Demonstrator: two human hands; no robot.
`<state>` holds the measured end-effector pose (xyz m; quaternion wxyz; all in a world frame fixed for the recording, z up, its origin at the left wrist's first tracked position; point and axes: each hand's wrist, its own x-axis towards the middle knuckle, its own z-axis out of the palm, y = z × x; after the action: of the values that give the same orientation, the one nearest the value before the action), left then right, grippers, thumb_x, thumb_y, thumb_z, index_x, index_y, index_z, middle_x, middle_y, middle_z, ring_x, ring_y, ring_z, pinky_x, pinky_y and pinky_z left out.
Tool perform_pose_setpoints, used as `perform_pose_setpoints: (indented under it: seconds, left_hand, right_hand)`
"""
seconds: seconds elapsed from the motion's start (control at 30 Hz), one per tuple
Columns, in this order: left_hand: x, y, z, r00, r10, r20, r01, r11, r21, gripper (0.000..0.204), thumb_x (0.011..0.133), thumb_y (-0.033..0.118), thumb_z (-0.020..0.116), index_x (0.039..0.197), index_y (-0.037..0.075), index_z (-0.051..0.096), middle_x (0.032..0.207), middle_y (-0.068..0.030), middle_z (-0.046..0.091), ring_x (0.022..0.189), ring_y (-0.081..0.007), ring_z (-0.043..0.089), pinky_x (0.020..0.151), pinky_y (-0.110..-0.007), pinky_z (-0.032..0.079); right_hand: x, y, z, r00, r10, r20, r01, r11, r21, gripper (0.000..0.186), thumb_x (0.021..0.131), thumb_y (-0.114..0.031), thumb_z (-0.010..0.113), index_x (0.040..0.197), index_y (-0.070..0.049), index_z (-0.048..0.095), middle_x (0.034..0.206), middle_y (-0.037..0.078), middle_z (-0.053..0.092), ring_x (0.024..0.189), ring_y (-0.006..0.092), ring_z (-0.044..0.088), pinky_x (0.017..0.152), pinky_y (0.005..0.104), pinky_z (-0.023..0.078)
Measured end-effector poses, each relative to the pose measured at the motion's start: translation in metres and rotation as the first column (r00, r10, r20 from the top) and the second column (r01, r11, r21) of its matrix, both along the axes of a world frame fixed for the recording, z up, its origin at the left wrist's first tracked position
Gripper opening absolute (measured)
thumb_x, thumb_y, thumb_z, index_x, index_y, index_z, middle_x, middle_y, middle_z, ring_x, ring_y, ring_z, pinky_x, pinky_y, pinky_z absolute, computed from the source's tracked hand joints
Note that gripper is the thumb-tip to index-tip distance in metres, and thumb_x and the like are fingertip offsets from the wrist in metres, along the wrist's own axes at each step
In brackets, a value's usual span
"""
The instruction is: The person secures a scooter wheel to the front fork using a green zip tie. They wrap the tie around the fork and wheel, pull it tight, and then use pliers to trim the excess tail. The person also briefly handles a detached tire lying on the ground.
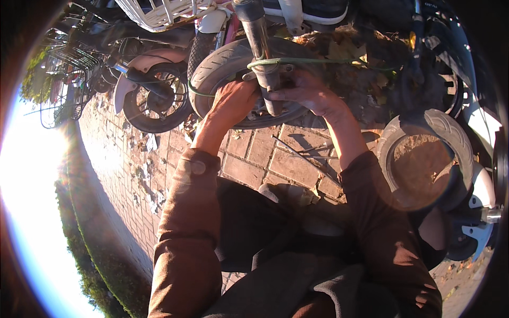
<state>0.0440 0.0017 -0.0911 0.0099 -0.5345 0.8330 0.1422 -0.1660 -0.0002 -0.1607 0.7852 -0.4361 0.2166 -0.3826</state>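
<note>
At twelve o'clock, the left hand and right hand flank the fork at the wheel; I cannot tell what their fingers pinch. A loose tyre lies at three o'clock.

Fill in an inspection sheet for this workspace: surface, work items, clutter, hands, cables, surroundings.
Surface: brick paving, sunlit in part.
Work items: wheel with a fork leg in front of it.
Clutter: thin rods on the paving, a loose tire to the right, fallen leaves beyond the wheel.
Hands: left hand at the wheel, left of the fork leg; right hand on its other side, thumb at the leg. Fingertips mostly hidden; grip can't be told.
Cables: green cord crosses the fork leg; can't tell whether it's a cable.
Surroundings: another wheel at left, white basket at top, hedge and strong glare at left.
</note>
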Motion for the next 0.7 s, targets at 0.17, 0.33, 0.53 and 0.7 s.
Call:
perform_pose_setpoints:
  seconds: [0.17, 0.33, 0.53, 0.7]
  left_hand:
    - [-0.007, 0.028, 0.021, 0.993, -0.016, -0.12, 0.019, 0.999, 0.026, 0.038, 0.088, 0.027, 0.067, 0.115, 0.002, 0.057, 0.122, -0.0191, 0.058, 0.117, -0.038, 0.051, 0.094, -0.049, 0.043]
    - [-0.028, 0.041, 0.013, 0.932, 0.207, -0.297, -0.193, 0.978, 0.078, 0.048, 0.081, 0.031, 0.076, 0.113, -0.001, 0.059, 0.112, -0.0195, 0.062, 0.107, -0.0364, 0.058, 0.09, -0.046, 0.046]
    - [-0.042, 0.043, -0.005, 0.872, 0.301, -0.385, -0.324, 0.946, 0.005, 0.046, 0.075, 0.03, 0.082, 0.104, 0.0, 0.063, 0.096, -0.0159, 0.068, 0.093, -0.0364, 0.063, 0.083, -0.045, 0.049]
    - [-0.058, 0.046, -0.018, 0.834, 0.449, -0.319, -0.507, 0.853, -0.126, 0.038, 0.076, 0.031, 0.08, 0.095, 0.002, 0.066, 0.089, -0.0158, 0.07, 0.09, -0.0374, 0.063, 0.084, -0.046, 0.048]
  right_hand:
    - [0.004, -0.003, -0.01, 0.999, -0.043, 0.003, 0.043, 0.998, -0.047, 0.043, 0.08, -0.013, 0.081, 0.117, 0.002, 0.066, 0.105, 0.005, 0.071, 0.094, 0.0115, 0.064, 0.087, 0.0276, 0.049]
    - [0.005, -0.004, -0.008, 0.997, -0.066, -0.044, 0.062, 0.995, -0.081, 0.044, 0.079, -0.013, 0.082, 0.117, 0.002, 0.066, 0.105, 0.006, 0.071, 0.094, 0.0121, 0.063, 0.085, 0.0282, 0.05]
    - [0.003, 0.003, 0.0, 0.987, -0.163, 0.005, 0.163, 0.984, -0.079, 0.044, 0.078, -0.015, 0.083, 0.115, 0.001, 0.067, 0.107, 0.007, 0.07, 0.092, 0.0132, 0.064, 0.082, 0.0282, 0.051]
    - [-0.006, -0.004, 0.0, 0.999, -0.012, -0.048, 0.01, 0.999, -0.051, 0.049, 0.081, -0.015, 0.081, 0.125, -0.001, 0.063, 0.111, 0.01, 0.07, 0.1, 0.0177, 0.065, 0.09, 0.0327, 0.052]
